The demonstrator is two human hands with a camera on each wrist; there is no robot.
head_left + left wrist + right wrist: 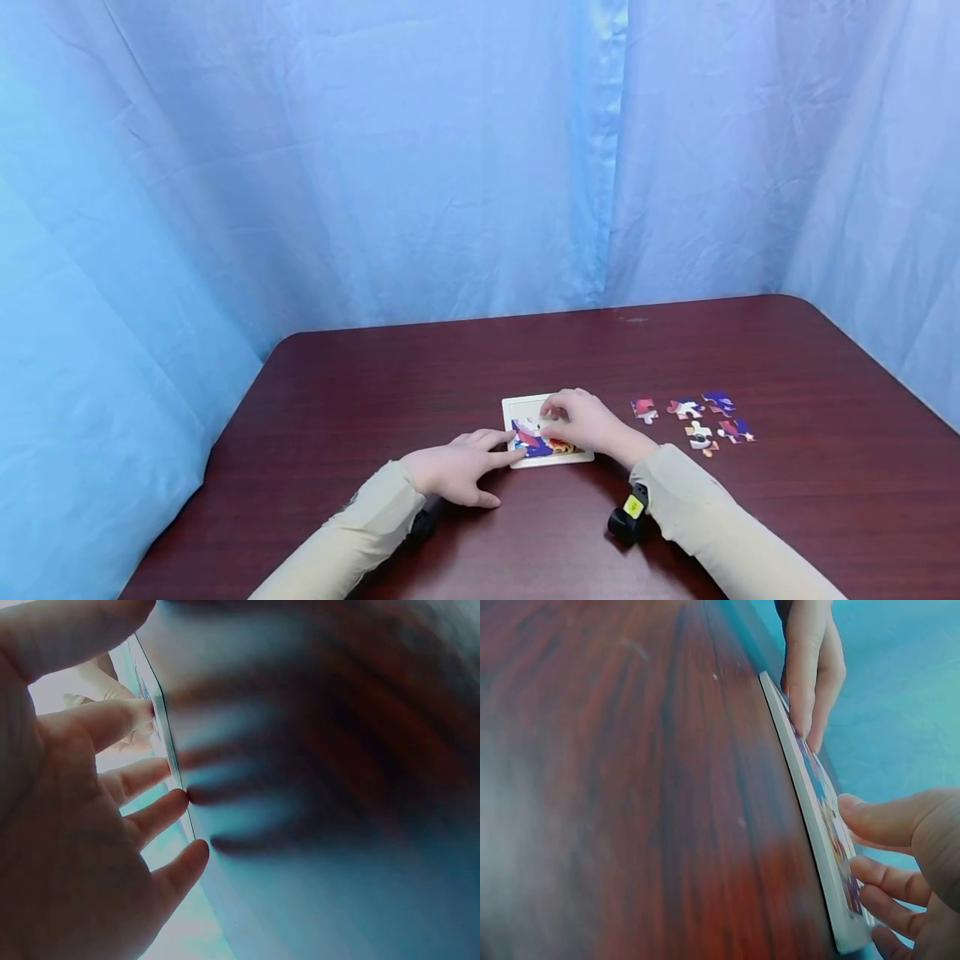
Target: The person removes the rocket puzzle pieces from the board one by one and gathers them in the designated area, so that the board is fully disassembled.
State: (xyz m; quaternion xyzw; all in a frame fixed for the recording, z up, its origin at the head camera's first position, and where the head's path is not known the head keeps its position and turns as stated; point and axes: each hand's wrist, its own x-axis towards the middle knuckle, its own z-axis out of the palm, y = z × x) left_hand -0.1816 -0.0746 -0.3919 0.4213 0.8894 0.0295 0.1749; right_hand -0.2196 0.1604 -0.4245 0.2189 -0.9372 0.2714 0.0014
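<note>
A small jigsaw puzzle in a white frame tray (552,465) lies on the table, its lower part filled with a purple, white and orange picture. My left hand (459,468) is spread flat at the tray's left side, fingertips on its edge and the picture's left part. Over the tray's right half, my right hand (588,423) has bent fingers, thumb and index finger close together at the picture's upper edge. The right wrist view shows the right thumb (870,819) at the puzzle surface; whether a piece is between the fingertips is hidden.
Several loose puzzle pieces lie right of the tray, among them a red one (644,409), a purple one (718,403) and a white one (701,435). The dark red wooden table (390,375) ends at blue curtains (450,167).
</note>
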